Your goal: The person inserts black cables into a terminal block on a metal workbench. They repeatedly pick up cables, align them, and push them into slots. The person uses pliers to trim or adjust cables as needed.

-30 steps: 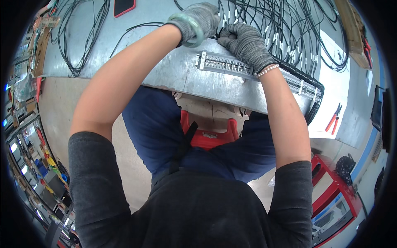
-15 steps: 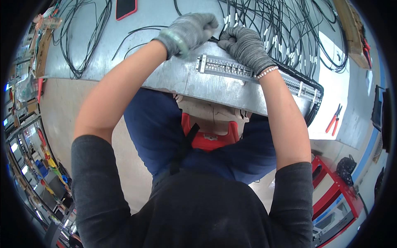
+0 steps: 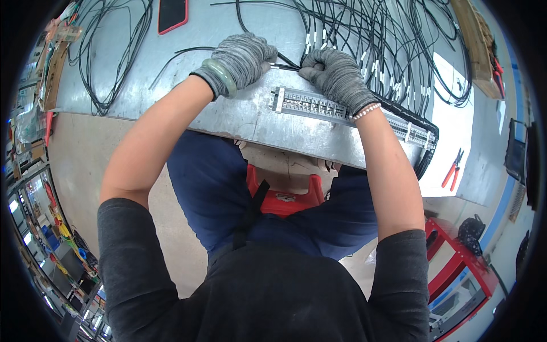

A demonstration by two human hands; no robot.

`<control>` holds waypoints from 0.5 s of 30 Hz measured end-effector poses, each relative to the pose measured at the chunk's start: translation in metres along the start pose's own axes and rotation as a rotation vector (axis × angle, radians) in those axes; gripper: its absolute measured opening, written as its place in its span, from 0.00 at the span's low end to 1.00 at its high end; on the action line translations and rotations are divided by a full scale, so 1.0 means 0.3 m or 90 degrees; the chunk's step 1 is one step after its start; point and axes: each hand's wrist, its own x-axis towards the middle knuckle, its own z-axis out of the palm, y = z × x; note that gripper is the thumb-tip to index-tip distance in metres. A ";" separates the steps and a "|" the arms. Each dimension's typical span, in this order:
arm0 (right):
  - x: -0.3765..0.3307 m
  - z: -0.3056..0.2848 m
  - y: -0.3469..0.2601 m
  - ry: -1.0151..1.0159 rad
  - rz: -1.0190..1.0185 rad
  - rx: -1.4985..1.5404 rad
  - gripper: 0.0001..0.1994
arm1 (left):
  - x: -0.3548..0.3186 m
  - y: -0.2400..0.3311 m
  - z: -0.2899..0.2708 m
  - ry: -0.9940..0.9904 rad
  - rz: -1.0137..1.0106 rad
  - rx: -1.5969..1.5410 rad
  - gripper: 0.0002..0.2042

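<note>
Both my hands wear grey knit gloves. My left hand is closed on black wires, with a pale label showing beside its fingertips. Just to its right, my right hand is closed on the same black wire bundle, whose short stretch spans the gap between my hands. Below the right hand lies a long metal terminal strip with rows of screw terminals, partly hidden by my right wrist. Many black wires with white marker sleeves fan out beyond the right hand. A thick black harness runs along the strip's far side and bends round its right end.
A loose coil of black wire lies at the left of the metal table. A red-cased phone is at the back. Red-handled cutters rest on white paper at right, near a wooden block.
My left hand has moved down and left from its raised spot, and is now closed on the wires. My right hand stays on the bundle. The view has shifted slightly.
</note>
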 end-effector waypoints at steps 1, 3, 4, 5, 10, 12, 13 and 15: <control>0.000 -0.001 -0.002 -0.001 -0.002 -0.004 0.11 | 0.008 -0.009 -0.006 -0.042 -0.028 -0.049 0.10; 0.001 0.000 -0.002 0.001 -0.002 0.004 0.11 | 0.028 -0.023 -0.043 -0.126 -0.082 -0.149 0.11; 0.002 -0.001 -0.001 0.003 -0.001 0.008 0.11 | 0.032 -0.022 -0.069 -0.159 -0.071 -0.194 0.11; 0.002 0.000 0.001 0.006 0.001 0.005 0.11 | 0.037 -0.031 -0.066 -0.180 -0.074 -0.254 0.10; -0.002 -0.001 -0.015 0.005 0.009 -0.001 0.11 | 0.066 -0.042 -0.067 -0.192 -0.114 -0.291 0.08; -0.004 -0.003 -0.016 0.003 0.014 0.004 0.11 | 0.068 -0.030 -0.086 -0.166 -0.105 -0.232 0.08; -0.003 -0.001 -0.009 0.006 0.010 0.011 0.11 | 0.068 -0.026 -0.087 -0.169 -0.102 -0.214 0.08; -0.003 -0.001 -0.008 0.012 0.005 0.016 0.10 | 0.067 -0.022 -0.089 -0.175 -0.099 -0.180 0.08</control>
